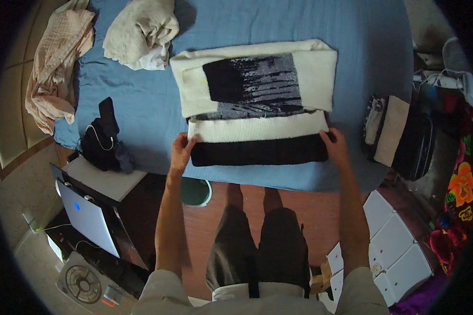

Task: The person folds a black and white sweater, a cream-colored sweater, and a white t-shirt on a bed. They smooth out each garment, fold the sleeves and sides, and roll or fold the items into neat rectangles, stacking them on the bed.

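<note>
A knitted sweater in cream, black and grey lies folded on a blue bed sheet. Its cream ribbed band runs across the near part, with a black strip along the edge closest to me. My left hand pinches the left end of this near part between thumb and fingers. At the opposite end, my right hand grips the corner where the cream band meets the black strip. Both hands are near the bed's front edge.
Crumpled beige cloth and a pinkish cloth lie at the far left. A phone with a cable rests near the left edge. Folded items stand at the right edge. Below are a laptop and white boxes.
</note>
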The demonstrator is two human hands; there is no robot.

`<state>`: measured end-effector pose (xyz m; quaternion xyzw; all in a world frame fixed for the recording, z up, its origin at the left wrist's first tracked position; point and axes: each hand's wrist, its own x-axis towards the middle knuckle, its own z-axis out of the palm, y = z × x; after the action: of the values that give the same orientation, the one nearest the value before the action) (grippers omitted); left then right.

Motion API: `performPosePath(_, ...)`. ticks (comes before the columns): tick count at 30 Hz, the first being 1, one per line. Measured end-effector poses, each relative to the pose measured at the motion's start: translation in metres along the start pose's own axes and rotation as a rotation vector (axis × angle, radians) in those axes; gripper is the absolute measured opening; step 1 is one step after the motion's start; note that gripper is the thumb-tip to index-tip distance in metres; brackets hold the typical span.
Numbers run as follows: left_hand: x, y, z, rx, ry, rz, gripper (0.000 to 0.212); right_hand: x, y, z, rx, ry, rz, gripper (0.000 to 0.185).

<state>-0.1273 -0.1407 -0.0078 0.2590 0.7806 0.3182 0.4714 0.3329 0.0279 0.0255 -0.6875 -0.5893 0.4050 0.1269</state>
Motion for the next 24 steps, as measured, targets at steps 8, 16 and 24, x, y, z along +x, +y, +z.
performPosePath(8, -0.051, -0.018, 0.021, 0.055, 0.034, -0.035, 0.044, -0.029, 0.048, 0.019, 0.165, -0.032, 0.139, 0.055)
performPosePath(16, -0.076, -0.056, -0.001, -0.180, 0.127, -0.085, 0.036, -0.060, 0.053, 0.020, 0.163, 0.095, 0.061, 0.055)
performPosePath(24, -0.150, -0.051, -0.029, 0.017, -0.048, 0.166, 0.009, -0.141, 0.049, -0.043, 0.270, -0.289, 0.175, 0.038)
